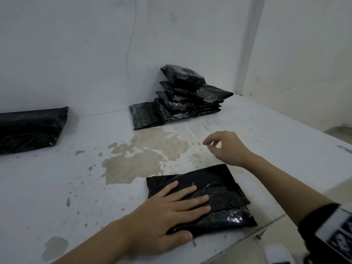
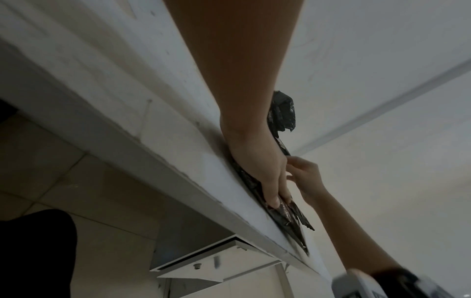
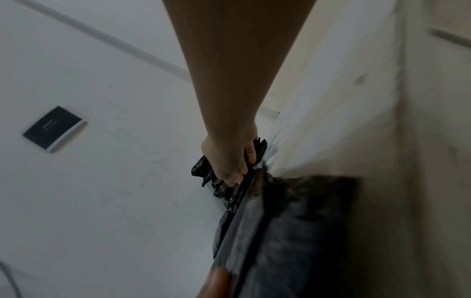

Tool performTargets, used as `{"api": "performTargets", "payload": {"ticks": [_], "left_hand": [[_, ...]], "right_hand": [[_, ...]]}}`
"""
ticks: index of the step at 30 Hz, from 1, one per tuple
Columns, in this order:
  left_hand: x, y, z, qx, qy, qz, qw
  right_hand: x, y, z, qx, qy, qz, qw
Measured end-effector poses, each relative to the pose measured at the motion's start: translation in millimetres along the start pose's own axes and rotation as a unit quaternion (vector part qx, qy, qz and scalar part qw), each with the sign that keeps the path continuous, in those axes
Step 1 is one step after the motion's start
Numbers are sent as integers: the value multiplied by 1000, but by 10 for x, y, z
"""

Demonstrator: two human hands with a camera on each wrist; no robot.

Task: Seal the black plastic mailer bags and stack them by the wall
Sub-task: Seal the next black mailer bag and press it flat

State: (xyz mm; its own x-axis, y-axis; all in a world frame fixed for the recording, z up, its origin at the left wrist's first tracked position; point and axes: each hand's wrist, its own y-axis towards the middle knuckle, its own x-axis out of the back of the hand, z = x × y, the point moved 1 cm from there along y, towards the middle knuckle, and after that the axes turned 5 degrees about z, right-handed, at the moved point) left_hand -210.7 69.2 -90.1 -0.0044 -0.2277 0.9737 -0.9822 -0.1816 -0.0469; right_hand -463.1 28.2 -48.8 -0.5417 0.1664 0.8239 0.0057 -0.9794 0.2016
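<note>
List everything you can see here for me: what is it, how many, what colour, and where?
mailer bag under the hand: one, black, near table edge.
stack of mailer bags: several, exact count unclear, black, against the back wall.
separate bag bundle: count unclear, black, far left by the wall.
table: one, white with worn tan patches.
wall: white, behind the table.
left hand: pressing flat on the near bag.
right hand: raised above the table, fingers loosely curled, holding nothing.

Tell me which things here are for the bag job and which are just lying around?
For the job: mailer bag under the left hand; stack by the wall; right hand hovering empty; big black bundle, maybe.

Just there: black booklet; stained table.
</note>
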Motion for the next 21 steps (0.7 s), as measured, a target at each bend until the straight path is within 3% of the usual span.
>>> {"api": "performTargets", "payload": {"ticks": [3,6,8,12,17,21], "left_hand": [[-6,-27,92,-12,-1,14,1000],[-36,-165,261,-24,75,-20,997],[-70,-278,369,1,140,-33,990],[-179,-344,517,22,170,-61,983],[-184,-221,574,123,189,-9,974],[-132,-320,476,23,160,-87,983]], "right_hand": [[-35,458,23,20,-50,51,997],[-79,892,77,36,-100,91,990],[-133,1148,87,41,-130,125,983],[-278,1562,41,63,-155,184,969],[-387,1791,-24,77,-238,247,936],[-454,1817,-40,102,-290,271,912]]}}
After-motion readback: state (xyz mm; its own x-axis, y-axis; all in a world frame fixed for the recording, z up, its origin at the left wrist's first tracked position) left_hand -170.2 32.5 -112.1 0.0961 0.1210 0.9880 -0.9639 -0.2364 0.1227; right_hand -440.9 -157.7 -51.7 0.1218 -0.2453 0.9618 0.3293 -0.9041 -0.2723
